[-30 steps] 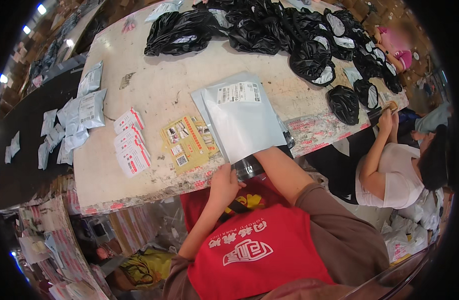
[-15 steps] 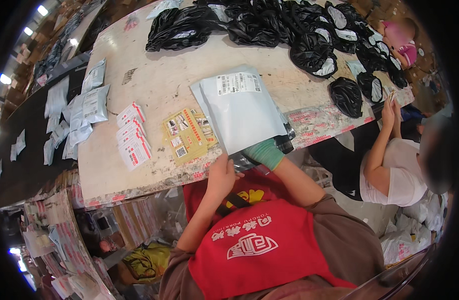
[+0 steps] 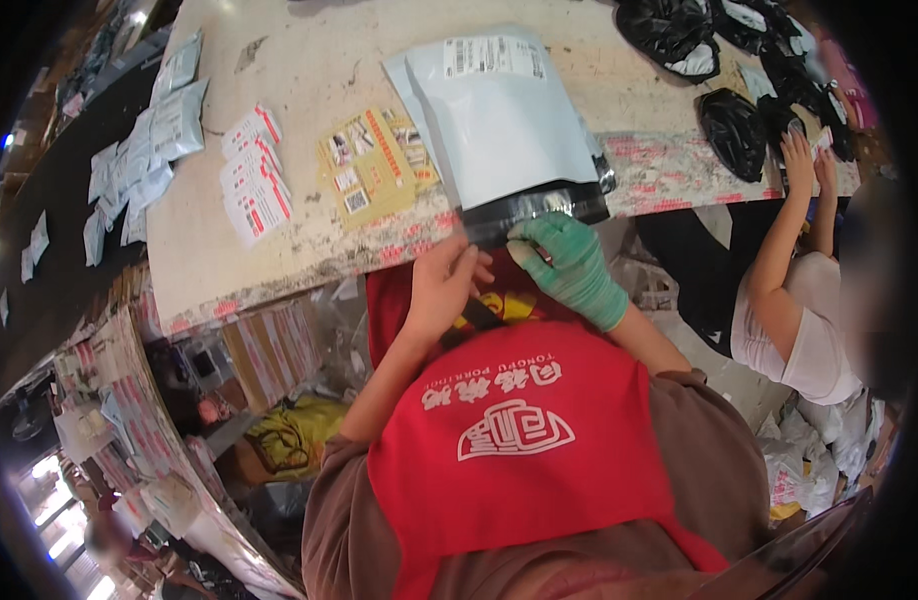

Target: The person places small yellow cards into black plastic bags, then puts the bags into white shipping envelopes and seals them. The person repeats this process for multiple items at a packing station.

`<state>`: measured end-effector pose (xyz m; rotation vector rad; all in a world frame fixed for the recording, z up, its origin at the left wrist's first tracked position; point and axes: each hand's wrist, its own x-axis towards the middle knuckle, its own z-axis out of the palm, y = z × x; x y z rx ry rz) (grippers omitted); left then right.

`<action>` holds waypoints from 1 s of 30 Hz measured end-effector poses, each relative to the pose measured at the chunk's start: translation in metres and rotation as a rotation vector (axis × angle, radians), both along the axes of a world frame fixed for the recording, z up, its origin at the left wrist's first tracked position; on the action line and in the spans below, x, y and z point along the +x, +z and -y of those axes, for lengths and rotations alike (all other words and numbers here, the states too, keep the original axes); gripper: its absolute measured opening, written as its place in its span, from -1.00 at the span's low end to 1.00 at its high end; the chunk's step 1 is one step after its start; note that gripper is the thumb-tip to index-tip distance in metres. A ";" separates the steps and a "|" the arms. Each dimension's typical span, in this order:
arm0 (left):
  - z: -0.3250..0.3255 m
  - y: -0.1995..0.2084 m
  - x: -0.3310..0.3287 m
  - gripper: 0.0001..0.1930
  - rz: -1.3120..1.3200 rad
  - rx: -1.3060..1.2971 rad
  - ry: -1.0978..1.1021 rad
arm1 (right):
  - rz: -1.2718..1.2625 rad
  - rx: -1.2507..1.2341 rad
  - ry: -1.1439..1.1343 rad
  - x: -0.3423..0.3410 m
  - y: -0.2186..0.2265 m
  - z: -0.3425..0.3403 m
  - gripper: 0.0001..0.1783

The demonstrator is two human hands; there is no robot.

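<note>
Two hands meet at the near edge of the table [image 3: 309, 265], just above the person's red apron [image 3: 519, 430]. The bare left hand [image 3: 444, 285] and the green-gloved right hand [image 3: 569, 265] sit side by side, each touching the dark open end of the grey mailer bag [image 3: 499, 130], which overhangs the table edge toward the body. The left fingers [image 3: 469, 262] are curled narrow at the bag's near left corner; the right fingers [image 3: 539, 232] are pinched on the dark lip just beside them. Whether either hand fully grips the lip, I cannot tell.

The bag's long axis runs away from the person, from the lip at the fingers up to the white label [image 3: 494, 55] at its far end. So the bag lies straight ahead of both hands, about equally near to each.

Left of the bag lie a yellow printed sheet [image 3: 374, 165] and a fan of red-and-white slips [image 3: 254, 175]. Farther off, black bags [image 3: 734, 125] crowd the far right, where another person's hands [image 3: 809, 160] rest
</note>
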<state>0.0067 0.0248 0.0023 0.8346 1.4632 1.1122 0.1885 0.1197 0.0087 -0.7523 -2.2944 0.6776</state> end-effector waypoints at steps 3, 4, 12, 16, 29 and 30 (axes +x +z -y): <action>0.005 -0.002 0.001 -0.88 -0.082 0.008 0.009 | 0.025 0.032 0.059 -0.015 0.014 0.003 -0.76; 0.007 -0.005 0.001 -0.88 -0.125 0.031 0.015 | 0.018 0.033 0.064 -0.021 0.011 0.005 -0.76; 0.011 0.011 -0.003 -0.86 -0.240 0.106 0.021 | -0.086 -0.063 -0.038 -0.025 0.002 -0.002 -0.93; 0.032 -0.007 -0.011 -0.88 0.100 0.002 0.170 | 0.008 -0.467 -0.278 0.093 0.009 -0.011 -0.85; -0.032 0.022 -0.056 -0.49 -1.279 0.782 -0.512 | 0.312 0.508 0.134 0.084 -0.007 -0.064 -0.50; -0.037 0.009 -0.056 -0.59 -1.113 0.828 -0.454 | 0.248 0.468 0.202 0.070 -0.004 -0.067 -0.53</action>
